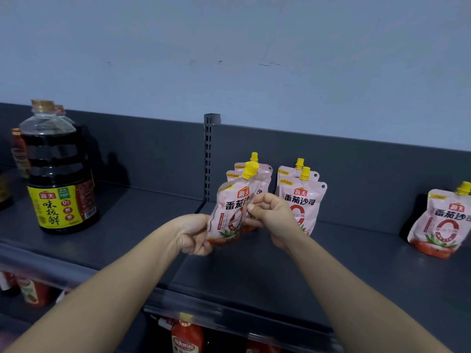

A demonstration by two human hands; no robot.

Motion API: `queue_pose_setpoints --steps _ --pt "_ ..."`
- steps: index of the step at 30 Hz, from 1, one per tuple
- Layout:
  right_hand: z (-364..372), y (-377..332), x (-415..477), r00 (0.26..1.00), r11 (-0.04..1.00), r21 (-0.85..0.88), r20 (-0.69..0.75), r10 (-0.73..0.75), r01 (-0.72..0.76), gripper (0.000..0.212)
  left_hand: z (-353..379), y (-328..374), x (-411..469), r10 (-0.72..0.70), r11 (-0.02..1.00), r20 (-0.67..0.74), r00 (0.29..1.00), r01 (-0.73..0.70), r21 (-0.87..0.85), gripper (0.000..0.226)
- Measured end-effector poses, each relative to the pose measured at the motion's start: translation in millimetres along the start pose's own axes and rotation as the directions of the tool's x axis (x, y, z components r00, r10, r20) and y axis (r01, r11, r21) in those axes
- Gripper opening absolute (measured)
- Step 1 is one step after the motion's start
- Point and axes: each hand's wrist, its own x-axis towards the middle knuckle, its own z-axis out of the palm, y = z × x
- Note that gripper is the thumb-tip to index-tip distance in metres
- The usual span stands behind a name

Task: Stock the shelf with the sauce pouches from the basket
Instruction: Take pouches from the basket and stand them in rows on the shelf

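Note:
A pink sauce pouch [230, 212] with a yellow cap is held upright just above the dark grey top shelf [254, 271]. My left hand [194, 235] grips its lower left edge. My right hand [270, 215] pinches its right edge with curled fingers. Behind it stand two more pouches [262, 174] against the back panel. Two further pouches [305, 197] stand to the right, one in front of the other. A single pouch [442, 222] stands at the far right. The basket is out of view.
A large soy sauce bottle [60, 171] with a yellow label stands on the shelf's left section, more bottles behind it. A slotted upright post [209, 154] divides the back panel. Red sauce bottles [186, 337] sit on the shelf below.

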Motion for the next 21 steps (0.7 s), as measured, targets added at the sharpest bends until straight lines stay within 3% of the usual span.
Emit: queue_pose_setpoints --steps 5,9,16,21 --pt "-4 5 1 0.998 1.0 0.021 -0.06 0.01 -0.009 0.015 1 2 4 0.015 1.0 -0.114 0.993 -0.013 0.011 0.03" --pt "-8 7 -1 0.991 1.0 -0.004 -0.129 0.021 -0.021 0.016 -3 -3 15 0.1 0.993 -0.204 0.974 -0.109 -0.033 0.026" --pt "-9 8 -5 0.988 1.0 -0.012 -0.151 0.021 -0.023 0.013 1 -5 23 0.062 0.991 -0.196 0.979 -0.083 -0.101 0.021" --pt "-11 7 -3 0.988 0.997 -0.078 -0.152 0.012 -0.024 0.019 8 -1 19 0.084 0.996 -0.177 0.981 -0.09 -0.024 0.029"
